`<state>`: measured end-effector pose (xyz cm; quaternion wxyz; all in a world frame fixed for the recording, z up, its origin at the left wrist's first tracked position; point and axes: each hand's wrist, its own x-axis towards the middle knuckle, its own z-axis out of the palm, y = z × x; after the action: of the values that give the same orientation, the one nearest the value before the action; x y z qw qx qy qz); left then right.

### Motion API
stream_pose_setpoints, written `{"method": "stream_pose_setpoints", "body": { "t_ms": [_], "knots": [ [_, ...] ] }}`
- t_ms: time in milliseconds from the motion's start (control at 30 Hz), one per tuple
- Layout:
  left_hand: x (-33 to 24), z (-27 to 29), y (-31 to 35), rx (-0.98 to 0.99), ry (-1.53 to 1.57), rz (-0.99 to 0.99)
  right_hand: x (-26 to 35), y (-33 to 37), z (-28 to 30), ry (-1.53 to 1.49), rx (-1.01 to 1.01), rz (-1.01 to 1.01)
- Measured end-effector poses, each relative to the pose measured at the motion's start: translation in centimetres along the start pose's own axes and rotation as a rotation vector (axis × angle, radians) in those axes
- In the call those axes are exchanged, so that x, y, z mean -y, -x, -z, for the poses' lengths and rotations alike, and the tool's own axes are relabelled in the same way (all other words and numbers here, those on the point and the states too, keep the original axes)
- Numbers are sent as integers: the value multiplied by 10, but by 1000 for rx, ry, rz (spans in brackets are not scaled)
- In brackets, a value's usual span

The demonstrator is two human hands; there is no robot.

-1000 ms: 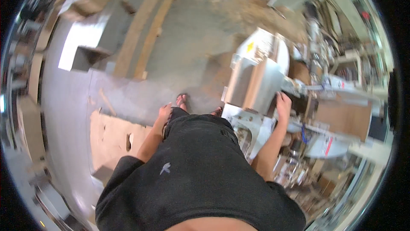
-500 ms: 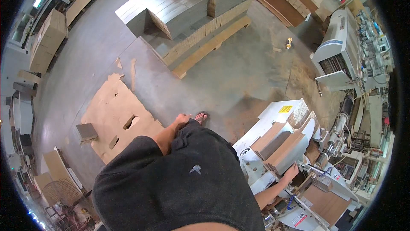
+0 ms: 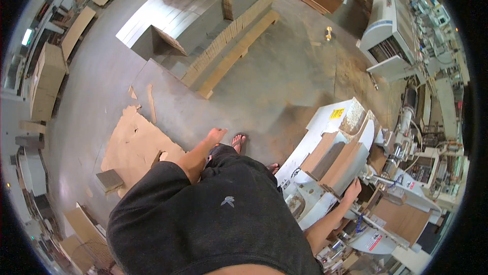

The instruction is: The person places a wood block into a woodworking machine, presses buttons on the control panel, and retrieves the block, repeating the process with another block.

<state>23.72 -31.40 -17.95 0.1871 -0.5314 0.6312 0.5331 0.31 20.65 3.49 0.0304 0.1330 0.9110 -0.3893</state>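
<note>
Grey workshop floor [image 3: 259, 81] sweeps across the middle, a long stack of boards [image 3: 203, 36] up on timber bearers [image 3: 244, 53], and a small yellow object [image 3: 328, 34] lying out beyond! Over on the person's right stands the white machine [image 3: 317, 127], yellow label near its far end, and there sit the brown-faced boards [image 3: 341, 165], lying slantwise in it. Right hand [image 3: 353, 191] is in close, right at the pale side edge of those boards; its grip is half hidden, so whether it's clamped on them or merely resting, I cannot tell. Left hand [image 3: 217, 135] hangs out over the floor, near the sandalled foot [image 3: 238, 142], nothing visible in it, fingers curled, though whether that grip is together can't be told. Torn cardboard [image 3: 134, 148] lies flat to the left, a grey block [image 3: 109, 180] at its edge.
</note>
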Motion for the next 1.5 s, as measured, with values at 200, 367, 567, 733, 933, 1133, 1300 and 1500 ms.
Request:
{"method": "stream_pose_setpoints", "body": {
  "t_ms": [200, 367, 567, 733, 933, 1133, 1300, 1500],
  "knots": [
    [24, -44, -34, -23, 114, -137, 17, 5, -7, -9, -15, -6],
    [25, -54, -12, 81, 69, -98, -6, 15, -2, 131, -202, 132],
    [44, -60, 12, 119, -602, -563, 2, 7, -3, -160, -73, 26],
    [91, -74, -52, 86, -622, -528, -5, 8, 24, -575, -137, -219],
    [19, -103, 39, 141, 71, -45, -74, -14, 44, -336, -267, -195],
    [24, -107, 50, 152, 321, -10, -81, -33, 75, -141, -328, -99],
    [36, -114, 42, 250, -605, -298, -106, -77, 93, 257, -484, -158],
    [61, -111, 44, 113, -770, -526, -128, -105, 86, 592, -82, -393]
  ]
}}
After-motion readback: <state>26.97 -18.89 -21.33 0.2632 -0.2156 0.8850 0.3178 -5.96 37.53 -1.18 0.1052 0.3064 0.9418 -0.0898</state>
